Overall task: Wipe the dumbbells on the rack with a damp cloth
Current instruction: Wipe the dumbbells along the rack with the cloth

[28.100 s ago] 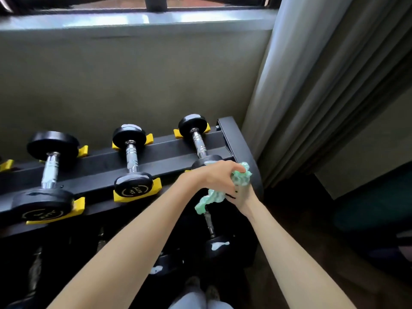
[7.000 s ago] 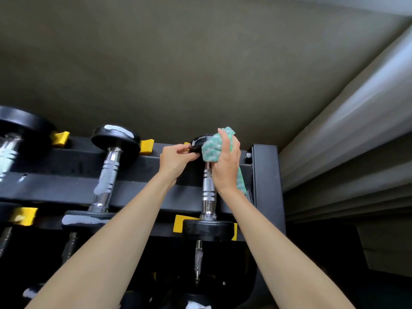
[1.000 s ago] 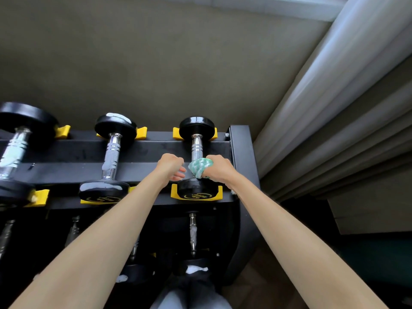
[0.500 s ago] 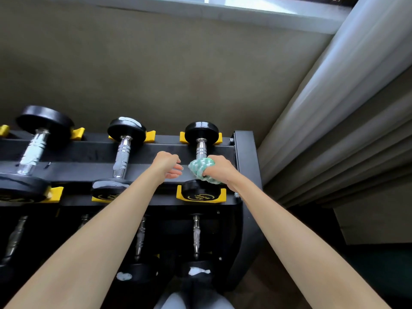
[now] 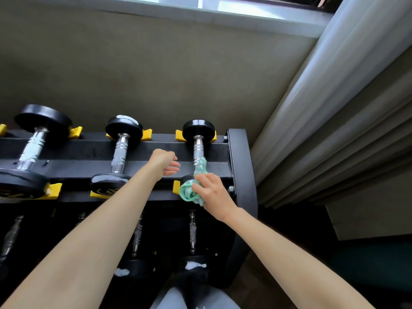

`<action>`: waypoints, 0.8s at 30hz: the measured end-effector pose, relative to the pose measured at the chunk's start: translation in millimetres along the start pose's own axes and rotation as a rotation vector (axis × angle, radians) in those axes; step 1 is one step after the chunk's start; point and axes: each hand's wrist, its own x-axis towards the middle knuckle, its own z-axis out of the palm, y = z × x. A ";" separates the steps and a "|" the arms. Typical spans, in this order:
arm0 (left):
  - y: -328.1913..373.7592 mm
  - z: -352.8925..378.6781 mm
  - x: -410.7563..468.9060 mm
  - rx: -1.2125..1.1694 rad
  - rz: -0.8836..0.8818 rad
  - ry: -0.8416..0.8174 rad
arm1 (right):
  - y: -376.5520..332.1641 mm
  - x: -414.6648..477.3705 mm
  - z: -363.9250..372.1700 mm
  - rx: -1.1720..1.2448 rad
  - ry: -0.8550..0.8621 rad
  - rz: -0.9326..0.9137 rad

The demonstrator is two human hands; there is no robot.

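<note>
On a black rack (image 5: 238, 166), the left hand (image 5: 165, 162) hovers loosely curled, holding nothing. Beside it, the green cloth (image 5: 188, 191) lies bunched on the near end of the rightmost dumbbell (image 5: 198, 148), gripped by the right hand (image 5: 211, 190).

Three dumbbells sit along the top tier of my one rack (image 5: 237, 157): the left dumbbell (image 5: 33, 148), the middle dumbbell (image 5: 120, 152) and the right dumbbell (image 5: 198, 143). At least three lower dumbbells (image 5: 192, 233) show dimly beneath. One green cloth (image 5: 188, 192). Two hands, my left hand (image 5: 163, 162) and right hand (image 5: 213, 191).
</note>
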 end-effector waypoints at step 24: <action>19.6 5.7 -59.2 -0.044 0.062 -0.109 | 12.6 14.3 -66.3 1.843 0.189 1.225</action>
